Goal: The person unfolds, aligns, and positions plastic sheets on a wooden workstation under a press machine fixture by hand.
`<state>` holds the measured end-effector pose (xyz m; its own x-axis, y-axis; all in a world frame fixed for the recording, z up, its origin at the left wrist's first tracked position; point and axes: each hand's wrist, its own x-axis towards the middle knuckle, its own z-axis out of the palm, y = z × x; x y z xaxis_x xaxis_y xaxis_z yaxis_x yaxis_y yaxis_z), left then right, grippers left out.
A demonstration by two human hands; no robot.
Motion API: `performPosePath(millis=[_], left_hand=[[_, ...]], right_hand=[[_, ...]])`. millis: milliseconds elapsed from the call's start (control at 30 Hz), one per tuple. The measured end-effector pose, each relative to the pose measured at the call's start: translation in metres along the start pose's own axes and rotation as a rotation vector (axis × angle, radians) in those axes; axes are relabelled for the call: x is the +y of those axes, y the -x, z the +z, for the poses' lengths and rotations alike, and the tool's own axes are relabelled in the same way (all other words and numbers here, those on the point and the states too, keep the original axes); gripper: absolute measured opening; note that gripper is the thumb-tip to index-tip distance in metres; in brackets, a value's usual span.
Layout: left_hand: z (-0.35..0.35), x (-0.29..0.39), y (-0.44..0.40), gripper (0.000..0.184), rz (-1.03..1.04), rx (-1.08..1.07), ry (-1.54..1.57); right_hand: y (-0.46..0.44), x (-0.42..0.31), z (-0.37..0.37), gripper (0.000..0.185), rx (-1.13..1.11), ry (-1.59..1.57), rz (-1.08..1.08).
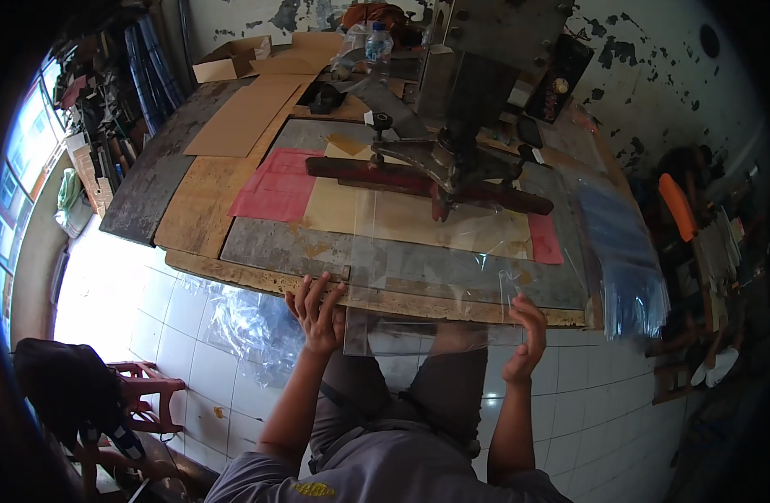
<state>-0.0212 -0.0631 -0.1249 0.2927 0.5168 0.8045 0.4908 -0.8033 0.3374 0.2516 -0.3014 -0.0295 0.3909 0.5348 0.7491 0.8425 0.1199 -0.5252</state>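
- Left hand: fingers spread beside the clear sheet's left side; cannot tell if gripping.
- Right hand: fingers curled at its right side, grip unclear.
- The sheet overhangs the table's front edge.
- Beyond: a red bar.

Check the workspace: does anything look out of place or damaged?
Crumpled clear plastic lies on the floor, left of the person's legs, not flat on the table, so perhaps dropped. Back wall paint looks peeled in patches.

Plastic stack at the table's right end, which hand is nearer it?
Right. The right hand is left of the stack, apart from it; the left hand is farther left, by the table's edge.
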Motion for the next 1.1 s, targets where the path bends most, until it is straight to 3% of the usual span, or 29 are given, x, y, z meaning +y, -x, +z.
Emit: performPosePath(millis=[67,200,300,500,1000,1100], left_hand=[[-0.002,0.0,0.001,0.044,-0.003,-0.011,0.014],[-0.004,0.001,0.0,0.045,-0.004,-0.024,0.023],[-0.007,0.004,-0.002,0.045,-0.016,-0.042,0.028],[-0.014,0.008,-0.006,0.045,-0.026,-0.074,0.025],[-0.048,0.02,-0.043,0.042,-0.04,-0.083,0.11],[-0.061,0.025,-0.081,0.041,-0.063,-0.168,0.136]], right_hand=[[-0.009,0.0,-0.013,0.062,0.027,0.02,0.0],[-0.045,0.019,-0.023,0.031,0.039,0.036,0.282],[-0.079,0.039,-0.017,0.037,-0.114,0.092,0.411],[-0.122,0.075,0.008,0.046,-0.338,-0.231,0.661],[-0.094,0.014,-0.016,0.056,-0.069,-0.567,0.525],[-0.061,0.04,-0.012,0.06,-0.022,-0.631,0.456]])
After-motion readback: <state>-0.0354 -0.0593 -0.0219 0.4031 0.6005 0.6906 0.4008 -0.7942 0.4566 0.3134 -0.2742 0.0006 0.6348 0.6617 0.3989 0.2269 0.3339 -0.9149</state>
